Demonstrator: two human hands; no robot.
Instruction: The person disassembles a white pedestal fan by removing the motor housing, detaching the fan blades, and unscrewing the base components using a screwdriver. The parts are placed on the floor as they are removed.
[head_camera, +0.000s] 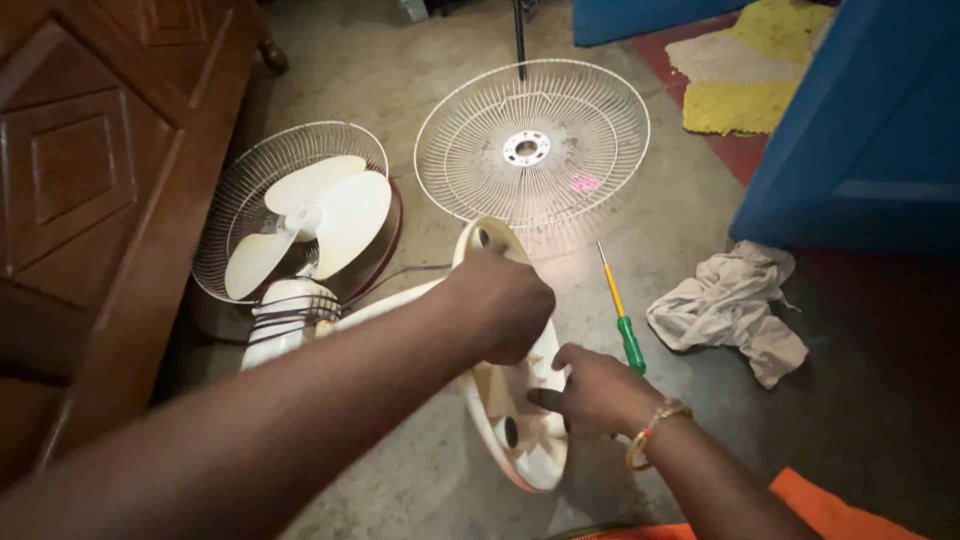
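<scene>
A cream pedestal fan lies taken apart on a concrete floor. Its round cream base (527, 455) is tipped on edge, underside facing me. My left hand (503, 303) is closed over the upper rim of that base. My right hand (592, 388), with a beaded bracelet at the wrist, rests its fingers on the ribbed underside. The fan head with cream blades (318, 212) sits in its rear wire guard (240, 195) at the left. A loose front wire guard (532, 146) lies flat beyond the base.
A screwdriver (621, 313) with a yellow shaft and green handle lies right of the base. A crumpled pale cloth (730, 307) sits further right. Dark wooden furniture (90, 190) fills the left, a blue panel (870, 130) the right, a yellow mat (750, 60) beyond.
</scene>
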